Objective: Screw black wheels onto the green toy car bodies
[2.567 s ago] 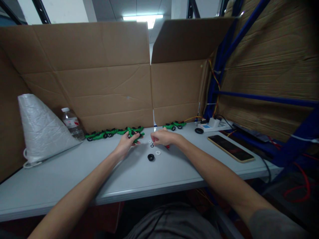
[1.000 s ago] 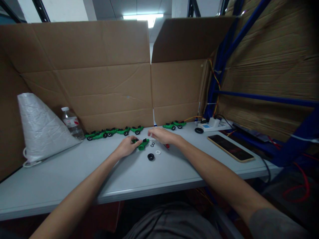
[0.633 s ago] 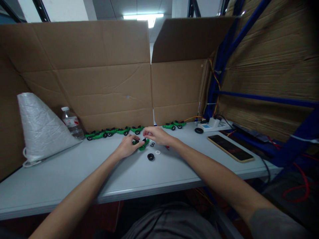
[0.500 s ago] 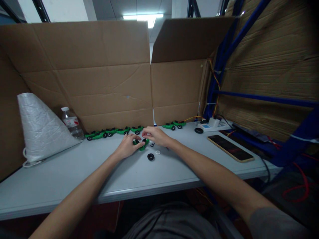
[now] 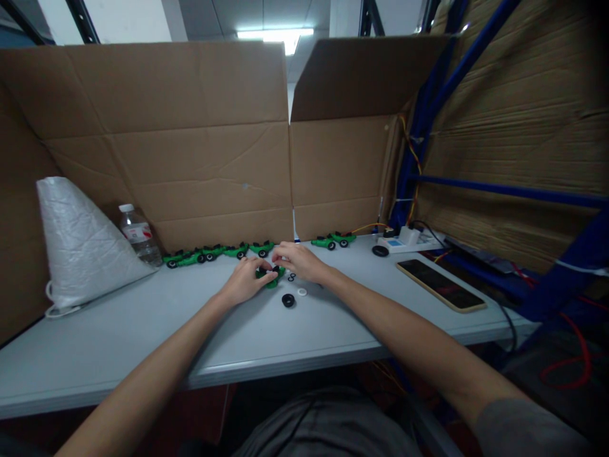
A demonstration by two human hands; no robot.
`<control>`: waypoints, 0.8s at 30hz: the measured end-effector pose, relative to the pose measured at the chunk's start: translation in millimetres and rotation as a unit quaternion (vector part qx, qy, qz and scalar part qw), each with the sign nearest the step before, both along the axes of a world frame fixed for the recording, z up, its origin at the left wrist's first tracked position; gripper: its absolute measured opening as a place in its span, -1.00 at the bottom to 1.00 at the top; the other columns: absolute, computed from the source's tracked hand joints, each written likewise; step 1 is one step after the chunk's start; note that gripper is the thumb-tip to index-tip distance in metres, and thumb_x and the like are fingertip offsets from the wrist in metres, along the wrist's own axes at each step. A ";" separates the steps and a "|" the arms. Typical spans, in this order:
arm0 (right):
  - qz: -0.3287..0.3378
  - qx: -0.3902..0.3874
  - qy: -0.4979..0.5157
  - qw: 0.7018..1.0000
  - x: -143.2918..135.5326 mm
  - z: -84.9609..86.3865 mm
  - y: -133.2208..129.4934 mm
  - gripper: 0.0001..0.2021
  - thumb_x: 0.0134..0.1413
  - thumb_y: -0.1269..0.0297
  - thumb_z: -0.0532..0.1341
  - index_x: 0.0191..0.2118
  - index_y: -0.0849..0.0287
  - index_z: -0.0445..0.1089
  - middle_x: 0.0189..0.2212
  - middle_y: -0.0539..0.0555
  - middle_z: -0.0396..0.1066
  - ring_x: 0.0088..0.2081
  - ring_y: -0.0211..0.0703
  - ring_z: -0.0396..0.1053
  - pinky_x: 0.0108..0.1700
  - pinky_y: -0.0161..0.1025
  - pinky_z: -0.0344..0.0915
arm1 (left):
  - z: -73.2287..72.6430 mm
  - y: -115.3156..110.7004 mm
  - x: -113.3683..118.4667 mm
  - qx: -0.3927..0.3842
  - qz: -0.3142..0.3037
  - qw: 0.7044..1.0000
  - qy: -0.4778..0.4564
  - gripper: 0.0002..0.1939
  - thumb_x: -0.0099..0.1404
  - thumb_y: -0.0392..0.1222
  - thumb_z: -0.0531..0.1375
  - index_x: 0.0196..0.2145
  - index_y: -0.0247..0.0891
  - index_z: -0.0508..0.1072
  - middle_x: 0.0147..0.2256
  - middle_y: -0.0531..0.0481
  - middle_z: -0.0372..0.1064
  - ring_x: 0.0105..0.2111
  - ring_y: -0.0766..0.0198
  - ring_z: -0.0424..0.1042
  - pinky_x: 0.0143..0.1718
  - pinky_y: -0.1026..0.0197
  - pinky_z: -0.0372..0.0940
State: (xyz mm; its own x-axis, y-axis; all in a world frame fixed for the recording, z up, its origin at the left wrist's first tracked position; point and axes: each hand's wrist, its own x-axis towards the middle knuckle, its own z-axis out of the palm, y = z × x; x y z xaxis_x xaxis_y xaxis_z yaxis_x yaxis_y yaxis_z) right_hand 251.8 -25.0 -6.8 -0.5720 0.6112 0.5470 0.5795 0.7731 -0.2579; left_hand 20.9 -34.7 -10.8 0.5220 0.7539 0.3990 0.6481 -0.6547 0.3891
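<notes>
My left hand (image 5: 246,280) is closed on a green toy car (image 5: 272,284) at the middle of the table, its fingers partly covering the car. Close over the car's right side is my right hand (image 5: 299,261), fingers bent and tips together; whatever they pinch is too small or hidden to name. In front of the car lie a black toy wheel (image 5: 288,301) and a white ring (image 5: 302,292). Small black rings (image 5: 292,277) rest just under my right hand.
Several green toy cars (image 5: 236,251) line the back left, with more cars (image 5: 333,240) at the back right. A phone (image 5: 441,285), power strip (image 5: 413,240) and black round piece (image 5: 380,251) are on the right. A bottle (image 5: 139,235) and silvery bag (image 5: 90,244) stand left; cardboard (image 5: 214,158) walls the back.
Both hands stay at the car with barely any motion. The whole view has shifted very slightly; the loose parts lie where they were.
</notes>
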 end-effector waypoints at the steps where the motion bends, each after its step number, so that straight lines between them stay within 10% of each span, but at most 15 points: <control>1: 0.000 -0.001 -0.002 1.000 -0.3 -0.5 -0.3 -0.90 0.37 0.38 0.21 -0.14 0.14 0.49 -0.16 0.08 0.43 -0.09 -0.13 0.37 -0.03 -0.26 0.19 | 0.1 -0.5 0.3 -0.003 -0.005 1.000 -0.006 -0.63 0.34 0.18 0.26 -0.17 -0.16 0.62 -0.15 -0.12 0.57 -0.10 -0.02 0.43 0.09 0.00 0.18; 24: 0.020 0.025 -0.083 0.996 3.3 -1.5 3.7 -0.77 0.44 0.36 0.15 -0.06 0.12 0.59 -0.12 0.16 0.45 -0.06 -0.06 0.31 0.02 -0.16 0.19 | 2.0 -0.6 -0.9 -0.033 -0.028 0.999 -0.027 -0.67 0.34 0.15 0.27 -0.21 -0.14 0.65 -0.18 -0.10 0.59 -0.17 0.04 0.47 -0.09 0.11 0.27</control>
